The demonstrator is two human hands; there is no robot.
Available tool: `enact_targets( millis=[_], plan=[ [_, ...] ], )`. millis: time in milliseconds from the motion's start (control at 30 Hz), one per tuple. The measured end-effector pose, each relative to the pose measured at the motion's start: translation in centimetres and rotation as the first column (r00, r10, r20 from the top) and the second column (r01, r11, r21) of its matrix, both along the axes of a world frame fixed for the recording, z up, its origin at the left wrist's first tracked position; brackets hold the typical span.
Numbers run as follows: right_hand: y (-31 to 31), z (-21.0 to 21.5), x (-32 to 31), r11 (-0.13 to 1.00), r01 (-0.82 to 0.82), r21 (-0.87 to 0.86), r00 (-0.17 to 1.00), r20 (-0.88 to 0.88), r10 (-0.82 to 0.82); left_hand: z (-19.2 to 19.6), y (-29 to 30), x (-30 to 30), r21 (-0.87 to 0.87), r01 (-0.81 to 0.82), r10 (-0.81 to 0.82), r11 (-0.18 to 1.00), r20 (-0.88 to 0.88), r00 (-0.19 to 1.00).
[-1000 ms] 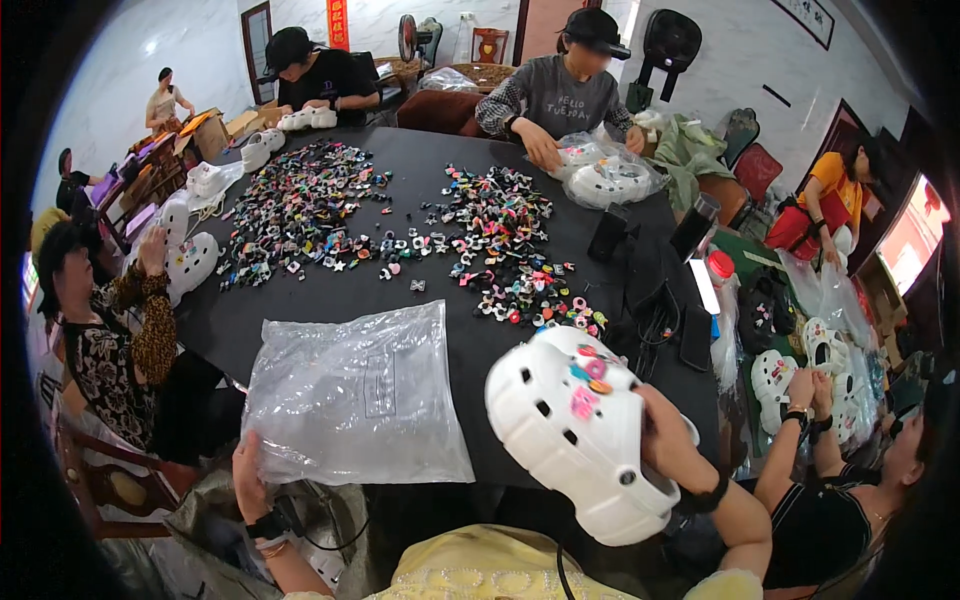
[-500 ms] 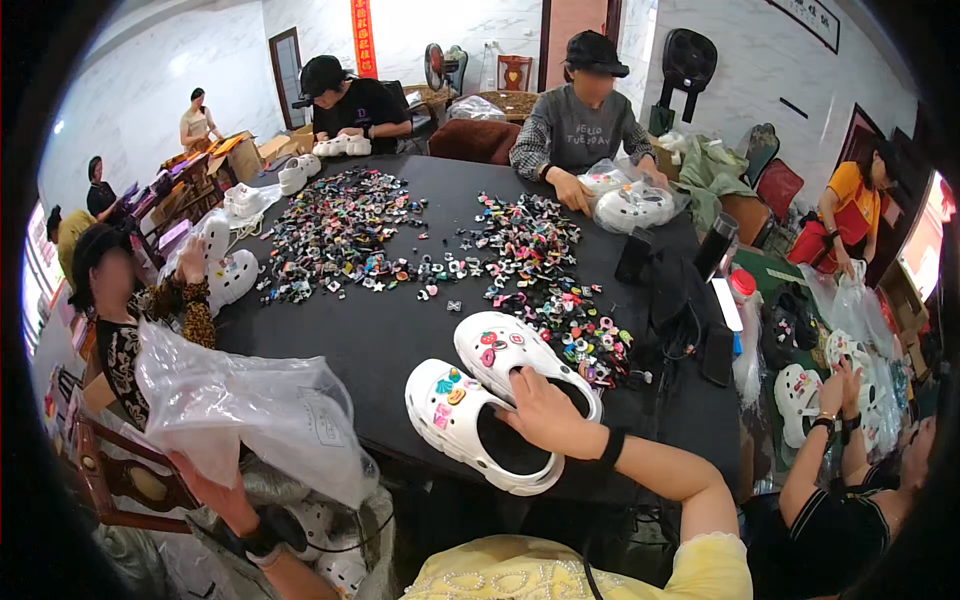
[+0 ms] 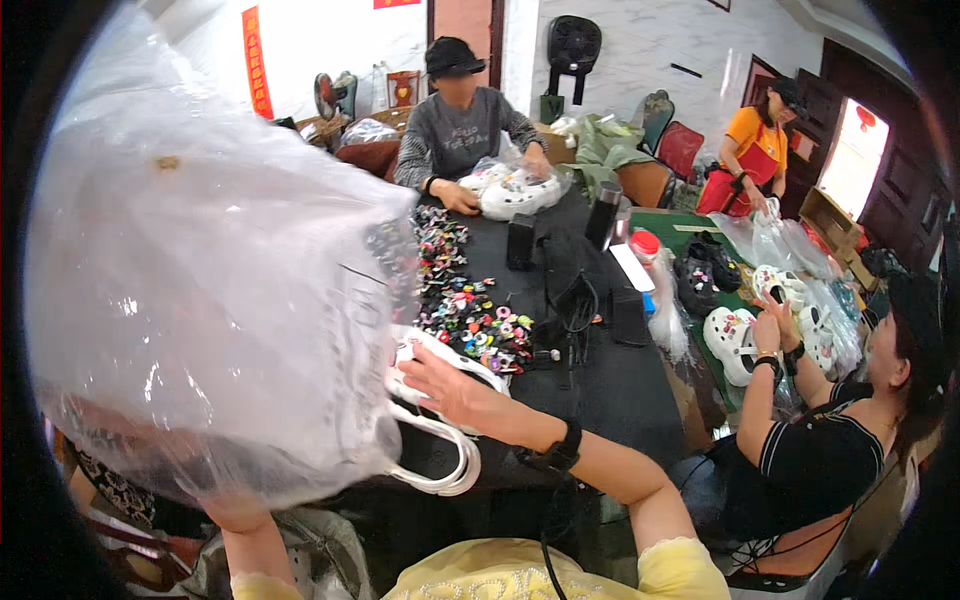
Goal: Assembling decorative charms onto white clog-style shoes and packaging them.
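A large clear plastic bag [image 3: 210,290] is raised on the left, covering much of the view. My left hand [image 3: 235,512] grips its lower part, the fingers mostly hidden by the film. Beside the bag, my right hand [image 3: 440,385] is over a pair of white clogs [image 3: 460,483] on the black table, fingers spread. The bag's edge hides the left part of the clogs. I cannot tell whether the right fingers touch the bag or a clog.
Small colourful shoe charms [image 3: 480,325] lie heaped beyond the clogs. A black bottle [image 3: 602,215] and a dark bag [image 3: 572,270] stand to the right. Across the table, a person [image 3: 470,135] handles bagged clogs. Another person [image 3: 820,420] works with clogs at a green table [image 3: 690,222].
My left hand has lifted the plastic bag up toward the view, beside the clogs. My right hand has come out of the clog's opening and spread its fingers. The view has turned right.
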State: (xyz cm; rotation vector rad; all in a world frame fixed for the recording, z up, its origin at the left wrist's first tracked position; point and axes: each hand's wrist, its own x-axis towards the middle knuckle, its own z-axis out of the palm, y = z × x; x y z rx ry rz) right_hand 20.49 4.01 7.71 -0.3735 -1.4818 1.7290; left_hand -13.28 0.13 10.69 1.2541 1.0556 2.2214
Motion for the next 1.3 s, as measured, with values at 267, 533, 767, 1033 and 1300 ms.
enact_targets(
  millis=[267,533,767,1033,1300],
  plan=[
    [-3.3,6.7,5.3,0.668,0.650,-0.362,0.645,-0.203,-0.737,8.6,8.7,2.0,-0.077,0.418,-0.417,0.905,0.039,0.908],
    [2.9,0.9,14.8,0.332,0.935,0.128,0.334,0.006,-0.943,1.6,14.9,5.3,-0.732,0.382,-0.730,0.564,-0.226,0.645],
    [3.3,-3.3,17.5,0.334,0.905,0.264,0.305,0.146,-0.941,-1.7,17.6,8.0,-0.801,0.517,-0.848,0.302,0.023,0.530],
    [6.1,-5.3,19.5,0.481,0.865,0.143,0.468,0.115,-0.876,-1.1,20.0,12.6,-0.787,0.441,-0.787,0.431,-0.090,0.610],
    [10.5,0.9,17.0,0.642,0.711,0.288,0.536,0.369,-0.759,-1.3,24.7,6.9,-0.638,0.347,-0.615,0.688,-0.257,0.746]
  ],
)
